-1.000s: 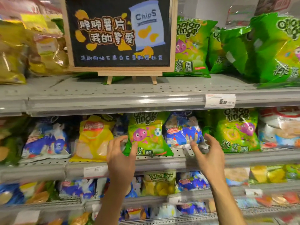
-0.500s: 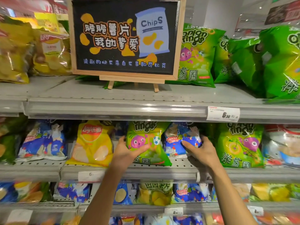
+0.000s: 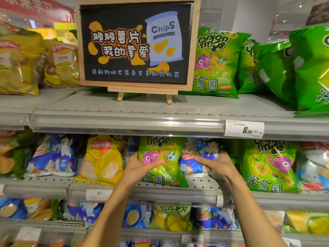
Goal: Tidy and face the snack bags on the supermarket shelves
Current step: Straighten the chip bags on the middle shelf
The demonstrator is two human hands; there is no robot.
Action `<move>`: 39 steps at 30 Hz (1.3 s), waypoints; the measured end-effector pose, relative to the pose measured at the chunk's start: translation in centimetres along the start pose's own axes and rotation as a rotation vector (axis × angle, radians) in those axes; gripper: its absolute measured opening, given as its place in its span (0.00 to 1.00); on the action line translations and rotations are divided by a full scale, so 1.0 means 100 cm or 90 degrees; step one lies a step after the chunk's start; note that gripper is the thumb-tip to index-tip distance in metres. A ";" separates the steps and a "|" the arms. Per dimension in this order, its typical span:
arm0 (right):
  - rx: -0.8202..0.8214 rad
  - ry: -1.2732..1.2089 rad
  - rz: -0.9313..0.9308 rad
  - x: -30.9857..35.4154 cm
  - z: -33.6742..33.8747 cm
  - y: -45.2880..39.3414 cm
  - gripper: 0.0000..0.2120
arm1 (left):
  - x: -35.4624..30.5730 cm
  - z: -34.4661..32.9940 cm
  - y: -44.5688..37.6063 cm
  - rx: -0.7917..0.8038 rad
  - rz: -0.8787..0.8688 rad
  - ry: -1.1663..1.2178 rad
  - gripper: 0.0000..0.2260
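green crinkly foil is what i'm gripping: my left hand [image 3: 142,168] has closed on the green onion rings bag [image 3: 161,163], thumb across its front, where a second ago both hands hung spread before the middle shelf [image 3: 142,190]. my right hand [image 3: 216,164] now curls round the blue-and-white snack bag [image 3: 195,157] just beside it. both bags stand near the shelf's front edge, touching each other. the upper shelf lip cuts the green bag's title down to "rings", and my right fingers hide part of the blue bag, whose small print is too blurred to read. above stands a wood-framed black chalkboard sign [image 3: 137,45] reading "chips"; a white price tag [image 3: 244,129] reads 6.50; a yellow chip bag [image 3: 101,159] shows a red lay's logo.
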State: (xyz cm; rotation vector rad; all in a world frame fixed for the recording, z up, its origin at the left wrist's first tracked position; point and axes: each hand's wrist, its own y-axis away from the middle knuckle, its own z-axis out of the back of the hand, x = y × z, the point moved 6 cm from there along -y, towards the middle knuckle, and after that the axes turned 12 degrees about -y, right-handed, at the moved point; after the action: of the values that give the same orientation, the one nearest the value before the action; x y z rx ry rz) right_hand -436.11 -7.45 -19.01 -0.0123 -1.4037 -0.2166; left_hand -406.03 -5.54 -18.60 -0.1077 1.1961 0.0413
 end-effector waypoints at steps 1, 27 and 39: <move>-0.010 0.010 0.008 0.002 0.001 0.003 0.37 | 0.000 0.000 0.001 -0.008 0.004 0.007 0.25; -0.215 -0.097 0.147 -0.044 0.134 0.132 0.33 | -0.033 -0.111 -0.003 0.036 -0.018 0.001 0.24; -0.173 -0.092 0.181 -0.041 0.128 0.138 0.30 | -0.042 -0.135 0.015 0.085 -0.053 -0.031 0.25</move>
State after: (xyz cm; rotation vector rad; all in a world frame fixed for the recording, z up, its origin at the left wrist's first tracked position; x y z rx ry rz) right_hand -447.05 8.46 -19.22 -0.4575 -1.4880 -0.1701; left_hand -420.21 -5.32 -19.64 -0.0388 1.1409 -0.1077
